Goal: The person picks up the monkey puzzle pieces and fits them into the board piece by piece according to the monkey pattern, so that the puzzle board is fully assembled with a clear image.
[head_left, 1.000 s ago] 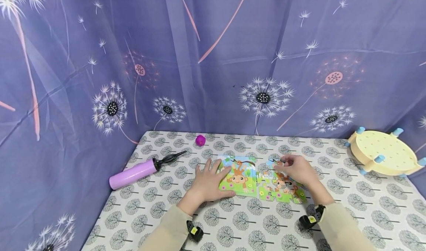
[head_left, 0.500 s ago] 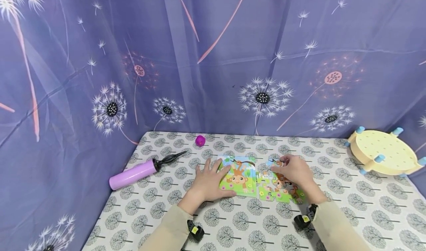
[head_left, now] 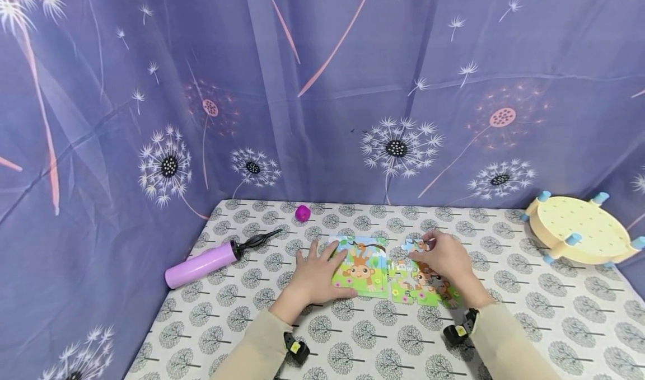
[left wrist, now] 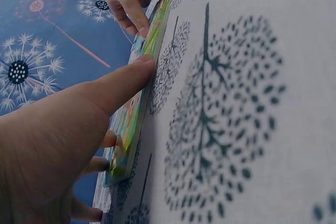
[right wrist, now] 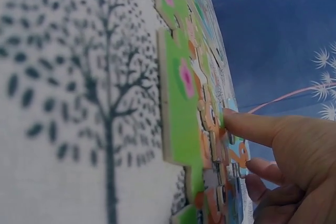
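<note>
"Right of centre in the frame, on the table point(head_left: 368, 335): find the part-built puzzle point(head_left: 427, 297). Which way from the hands?"

"Beneath and just left of the right hand point(head_left: 447, 258), so nearer to that than to the left hand point(head_left: 313, 278)."

"Doing what with each?"

"Pinching a blue puzzle piece point(head_left: 412, 245) at the far edge with the right; with the left, resting spread-fingered on the picture board point(head_left: 364, 272), grasping nothing."

"Long axis?"

"Impossible to tell, with part covered."
</note>
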The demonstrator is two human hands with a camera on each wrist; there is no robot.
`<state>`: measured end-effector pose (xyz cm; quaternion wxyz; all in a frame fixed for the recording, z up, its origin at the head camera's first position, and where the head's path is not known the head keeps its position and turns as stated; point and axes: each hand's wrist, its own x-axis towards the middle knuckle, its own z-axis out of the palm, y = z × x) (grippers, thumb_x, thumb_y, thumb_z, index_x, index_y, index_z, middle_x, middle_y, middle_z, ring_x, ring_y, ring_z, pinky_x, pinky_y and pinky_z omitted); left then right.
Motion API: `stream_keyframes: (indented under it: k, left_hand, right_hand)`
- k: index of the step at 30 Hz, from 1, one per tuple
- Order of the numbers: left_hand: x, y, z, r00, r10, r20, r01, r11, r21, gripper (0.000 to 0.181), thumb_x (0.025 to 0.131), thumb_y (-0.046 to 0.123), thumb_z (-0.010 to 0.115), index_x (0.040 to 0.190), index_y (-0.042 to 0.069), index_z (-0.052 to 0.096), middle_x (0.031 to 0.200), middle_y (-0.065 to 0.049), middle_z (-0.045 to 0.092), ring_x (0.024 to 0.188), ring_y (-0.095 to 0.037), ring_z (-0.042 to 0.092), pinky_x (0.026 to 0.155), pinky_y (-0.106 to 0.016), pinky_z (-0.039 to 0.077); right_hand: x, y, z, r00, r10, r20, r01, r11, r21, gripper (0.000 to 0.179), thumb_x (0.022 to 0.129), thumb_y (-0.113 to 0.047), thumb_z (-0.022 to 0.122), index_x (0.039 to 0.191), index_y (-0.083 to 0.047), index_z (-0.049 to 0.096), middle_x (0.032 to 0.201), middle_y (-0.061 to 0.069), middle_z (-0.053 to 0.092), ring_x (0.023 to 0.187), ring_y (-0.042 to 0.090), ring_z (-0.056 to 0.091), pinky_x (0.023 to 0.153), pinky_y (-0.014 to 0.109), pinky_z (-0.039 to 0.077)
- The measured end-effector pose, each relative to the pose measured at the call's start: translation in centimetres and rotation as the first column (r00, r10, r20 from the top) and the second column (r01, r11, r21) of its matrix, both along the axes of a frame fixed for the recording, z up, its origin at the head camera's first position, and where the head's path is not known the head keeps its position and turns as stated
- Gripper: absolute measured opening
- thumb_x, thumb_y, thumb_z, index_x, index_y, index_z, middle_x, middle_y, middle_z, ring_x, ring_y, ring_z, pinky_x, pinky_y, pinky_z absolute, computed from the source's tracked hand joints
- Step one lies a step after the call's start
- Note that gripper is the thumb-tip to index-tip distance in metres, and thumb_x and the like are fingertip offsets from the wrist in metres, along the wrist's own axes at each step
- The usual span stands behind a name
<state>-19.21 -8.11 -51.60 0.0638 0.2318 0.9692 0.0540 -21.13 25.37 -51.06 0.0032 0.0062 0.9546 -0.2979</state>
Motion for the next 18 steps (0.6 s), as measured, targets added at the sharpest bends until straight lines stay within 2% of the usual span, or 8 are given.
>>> stream_keyframes:
  k: [4,9,15,18]
  left_hand:
    - [0.0,0.0,-0.1,1.000,0.001,-0.013,-0.001,1.000,-0.003,0.111,0.076,0.095,0.051,0.164,0.030,0.033,0.172,0.001,0.023,0.151,-0.054,0.019,0.107,-0.084,0.024]
    - [-0.1,0.0,-0.4,1.000,0.005,-0.023,-0.005,1.000,-0.016,0.116,0.075,0.097,0.049,0.165,0.027,0.031,0.172,0.001,0.023,0.151,-0.052,0.021,0.108,-0.082,0.026]
    - [0.0,0.0,-0.4,1.000,0.013,-0.021,-0.014,1.000,-0.028,0.118,0.074,0.097,0.049,0.166,0.026,0.029,0.172,0.002,0.020,0.152,-0.051,0.020,0.109,-0.081,0.025]
    - [-0.1,0.0,-0.4,1.000,0.017,-0.023,-0.017,0.999,-0.038,0.118,0.074,0.097,0.049,0.166,0.026,0.028,0.173,0.003,0.019,0.153,-0.050,0.019,0.110,-0.081,0.024]
  right_hand:
    - [0.1,0.1,-0.3,0.999,-0.001,-0.034,0.001,1.000,0.005,0.056,0.083,-0.046,0.086,0.116,-0.005,0.065,0.093,0.007,0.067,0.069,0.019,0.057,0.060,0.034,0.046]
    - [0.3,0.5,-0.6,0.999,-0.002,-0.041,0.001,1.000,-0.032,0.048,0.090,-0.043,0.081,0.118,-0.007,0.065,0.101,0.009,0.070,0.074,0.019,0.060,0.065,0.036,0.048]
    - [0.5,1.0,-0.5,0.999,0.018,-0.046,-0.024,0.992,-0.122,0.038,0.094,-0.034,0.078,0.118,-0.007,0.064,0.098,0.008,0.068,0.064,0.018,0.060,0.061,0.034,0.048]
    - [0.6,1.1,-0.4,0.997,0.023,-0.067,-0.032,0.990,-0.136,0.035,0.095,-0.031,0.078,0.117,-0.006,0.065,0.098,0.008,0.069,0.061,0.017,0.058,0.057,0.033,0.048]
